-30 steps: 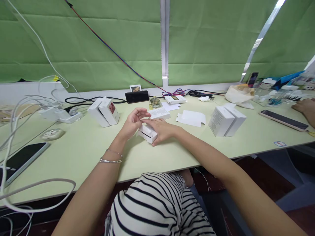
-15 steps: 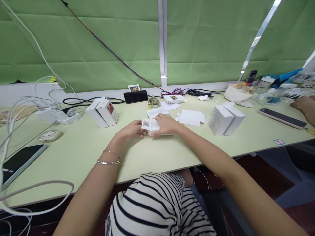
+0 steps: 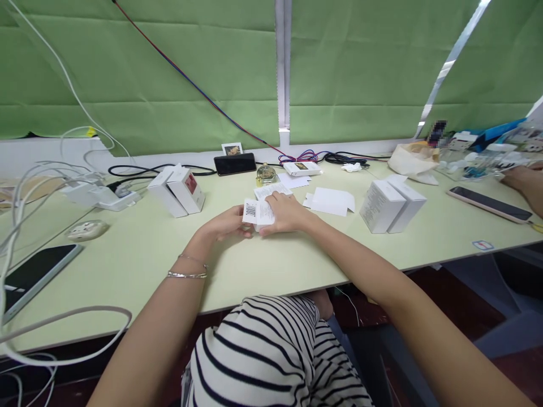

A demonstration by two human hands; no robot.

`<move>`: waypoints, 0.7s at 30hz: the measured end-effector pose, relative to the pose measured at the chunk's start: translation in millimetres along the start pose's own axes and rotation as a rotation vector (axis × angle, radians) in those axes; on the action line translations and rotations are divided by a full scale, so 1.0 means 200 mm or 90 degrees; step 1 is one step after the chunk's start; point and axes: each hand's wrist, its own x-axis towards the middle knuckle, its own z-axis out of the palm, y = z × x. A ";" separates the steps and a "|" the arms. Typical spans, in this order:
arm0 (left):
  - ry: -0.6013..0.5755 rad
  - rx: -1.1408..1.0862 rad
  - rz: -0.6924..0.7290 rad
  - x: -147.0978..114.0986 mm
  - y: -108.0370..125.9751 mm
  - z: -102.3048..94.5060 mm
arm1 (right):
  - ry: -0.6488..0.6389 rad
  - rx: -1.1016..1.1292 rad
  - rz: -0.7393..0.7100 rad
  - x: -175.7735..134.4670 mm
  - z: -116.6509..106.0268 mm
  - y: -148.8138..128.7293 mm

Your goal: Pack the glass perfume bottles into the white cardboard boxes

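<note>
A small white box (image 3: 266, 213) with printed text lies on the table in front of me, its end flap (image 3: 250, 210) with a barcode standing out to the left. My right hand (image 3: 288, 213) is wrapped over the box from the right, thumb on the near side. At the left end, my left hand (image 3: 231, 222) has its fingers curled around the flap and box edge, partly hidden behind the flap. Just behind is another white printed box or card (image 3: 274, 190), partly covered by my right hand.
White boxes (image 3: 176, 191) stand at left, more white boxes (image 3: 392, 204) at right. A white paper piece (image 3: 332, 201), glass bottle (image 3: 266, 174) and black phone (image 3: 235, 164) lie behind. Cables (image 3: 25, 209) run along the left. Another person's hand (image 3: 524, 181) rests far right.
The barcode flap is tipped slightly more toward me, and the barcode shows more clearly. Both hands stay almost in place, and the view has shifted slightly.
</note>
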 end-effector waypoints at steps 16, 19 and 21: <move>0.077 0.138 0.067 0.04 -0.02 0.04 | -0.035 -0.044 -0.048 -0.01 -0.03 -0.01; 0.140 0.182 0.004 0.04 -0.02 0.01 | -0.148 0.008 -0.014 -0.02 -0.07 0.02; 0.161 0.243 -0.021 0.04 -0.03 -0.03 | -0.220 0.018 0.033 -0.03 -0.11 0.06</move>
